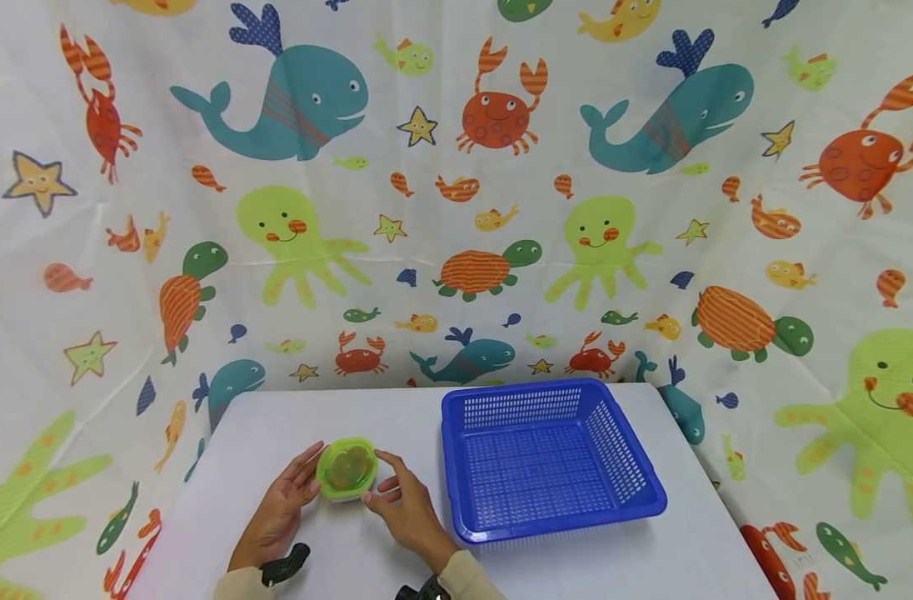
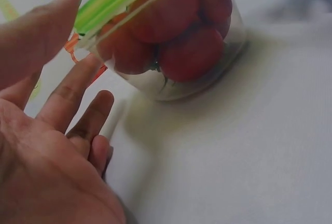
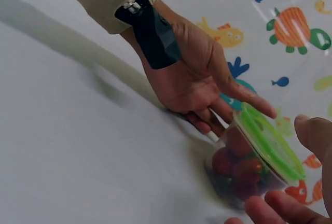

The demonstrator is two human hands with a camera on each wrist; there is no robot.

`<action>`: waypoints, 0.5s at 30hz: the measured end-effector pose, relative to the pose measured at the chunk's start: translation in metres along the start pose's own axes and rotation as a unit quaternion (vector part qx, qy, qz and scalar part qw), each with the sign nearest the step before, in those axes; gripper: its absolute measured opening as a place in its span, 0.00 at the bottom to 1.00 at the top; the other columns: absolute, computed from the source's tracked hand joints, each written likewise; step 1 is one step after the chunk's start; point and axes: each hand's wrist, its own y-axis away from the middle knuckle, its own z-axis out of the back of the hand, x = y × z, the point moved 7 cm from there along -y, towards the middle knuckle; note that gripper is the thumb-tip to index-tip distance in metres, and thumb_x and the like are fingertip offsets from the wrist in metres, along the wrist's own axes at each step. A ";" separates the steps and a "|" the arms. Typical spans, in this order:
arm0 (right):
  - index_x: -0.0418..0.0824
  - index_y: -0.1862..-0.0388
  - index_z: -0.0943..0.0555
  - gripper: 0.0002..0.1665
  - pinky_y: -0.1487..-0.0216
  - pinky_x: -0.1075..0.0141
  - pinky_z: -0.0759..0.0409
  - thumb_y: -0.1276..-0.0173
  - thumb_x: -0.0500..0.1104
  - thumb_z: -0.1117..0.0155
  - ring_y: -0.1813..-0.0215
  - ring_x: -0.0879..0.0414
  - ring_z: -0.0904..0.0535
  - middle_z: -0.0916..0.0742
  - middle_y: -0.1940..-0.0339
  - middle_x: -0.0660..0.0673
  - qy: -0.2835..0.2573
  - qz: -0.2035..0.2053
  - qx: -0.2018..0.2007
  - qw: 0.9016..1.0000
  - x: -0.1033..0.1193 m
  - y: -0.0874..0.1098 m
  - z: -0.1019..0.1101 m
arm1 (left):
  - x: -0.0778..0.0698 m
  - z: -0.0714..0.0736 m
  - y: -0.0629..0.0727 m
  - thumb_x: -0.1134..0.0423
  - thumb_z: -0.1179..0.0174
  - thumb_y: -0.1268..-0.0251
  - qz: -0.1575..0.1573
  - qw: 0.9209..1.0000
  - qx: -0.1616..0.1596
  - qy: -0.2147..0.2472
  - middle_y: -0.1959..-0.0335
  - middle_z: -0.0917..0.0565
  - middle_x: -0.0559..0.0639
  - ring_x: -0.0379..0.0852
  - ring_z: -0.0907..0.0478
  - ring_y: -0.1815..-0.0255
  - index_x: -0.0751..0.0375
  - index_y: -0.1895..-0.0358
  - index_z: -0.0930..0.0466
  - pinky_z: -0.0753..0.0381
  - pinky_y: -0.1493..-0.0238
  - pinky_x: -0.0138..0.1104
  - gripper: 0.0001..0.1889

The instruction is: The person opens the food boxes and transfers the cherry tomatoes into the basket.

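Note:
A small clear plastic container [image 1: 346, 495] with a bright green lid [image 1: 346, 468] stands on the white table. Through its wall, red tomatoes [image 2: 191, 54] show in the left wrist view, some with green stems. My left hand [image 1: 282, 498] is beside the container's left side, its fingers loosely extended and fingertips close to the lid's rim. On the opposite side is my right hand [image 1: 411, 504], its thumb and index finger spread at the lid's edge. In the right wrist view, the right fingers [image 3: 264, 211] overlap the container's lower end, and neither hand is curled round it.
A blue plastic basket [image 1: 535, 471] with perforated walls stands on the table [image 1: 366, 567] to the right of my right hand. Behind the table hangs a white curtain [image 1: 426, 208] printed with sea animals. Each wrist wears a black strap [image 1: 284, 564].

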 end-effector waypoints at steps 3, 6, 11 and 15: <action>0.59 0.23 0.27 0.36 0.61 0.70 0.16 0.27 0.48 0.26 0.60 0.67 0.18 0.13 0.56 0.49 -0.020 0.002 0.011 1.000 -0.001 -0.001 -0.003 | 0.000 0.000 0.000 0.69 0.37 0.23 -0.001 1.000 0.000 0.003 0.30 0.24 0.27 0.20 0.26 0.34 0.51 0.14 0.45 0.61 0.14 0.67 0.40; 0.54 0.24 0.25 0.34 0.66 0.71 0.15 0.27 0.45 0.27 0.64 0.67 0.18 0.14 0.58 0.49 -0.044 0.003 0.016 0.999 -0.002 -0.002 -0.007 | 0.002 0.000 0.000 0.68 0.37 0.23 0.002 1.000 -0.001 -0.003 0.28 0.25 0.28 0.19 0.26 0.34 0.49 0.14 0.45 0.60 0.13 0.65 0.40; 0.51 0.27 0.22 0.31 0.69 0.73 0.16 0.27 0.40 0.28 0.68 0.67 0.20 0.15 0.62 0.49 -0.065 0.003 0.018 0.998 -0.003 -0.005 -0.012 | 0.003 0.000 0.000 0.67 0.38 0.22 0.008 1.000 -0.002 -0.025 0.26 0.27 0.28 0.19 0.28 0.31 0.47 0.14 0.45 0.54 0.12 0.59 0.39; 0.47 0.33 0.18 0.25 0.70 0.71 0.15 0.28 0.36 0.30 0.69 0.66 0.20 0.14 0.65 0.50 -0.081 0.006 0.014 0.997 -0.004 -0.010 -0.014 | 0.002 0.001 -0.001 0.66 0.38 0.21 0.005 0.999 -0.004 -0.036 0.26 0.27 0.26 0.19 0.29 0.31 0.48 0.14 0.43 0.33 0.19 0.36 0.38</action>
